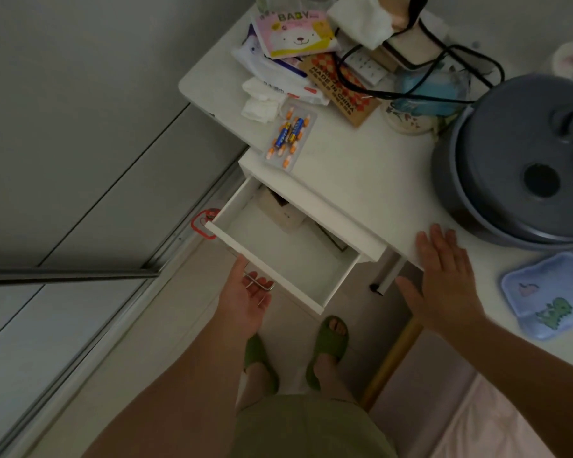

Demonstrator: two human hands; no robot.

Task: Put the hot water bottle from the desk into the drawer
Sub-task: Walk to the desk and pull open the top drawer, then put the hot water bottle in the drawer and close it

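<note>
Dim room, pale floor, white surface (361, 166) cluttered along its far side with packets, cables and a blister pack carrying batteries (290, 137); a grey lidded pot (523, 160) stands at the right. The drawer (278, 256) under the near-left corner stands pulled out, its front portion bare, a few small items at the back. Left hand (245, 299) is beneath the drawer front, palm up, grip loosely curled around the metal handle (260, 282). Right hand (444, 279) lies flat, fingers spread, on the surface edge, holding nothing. The hot water bottle (549, 295), blue with a dinosaur print, lies on the surface just to the right of that hand, untouched. Assessment: opening step complete; next move requires the right hand to shift rightward, grasp the bottle and carry it across into the open drawer.
</note>
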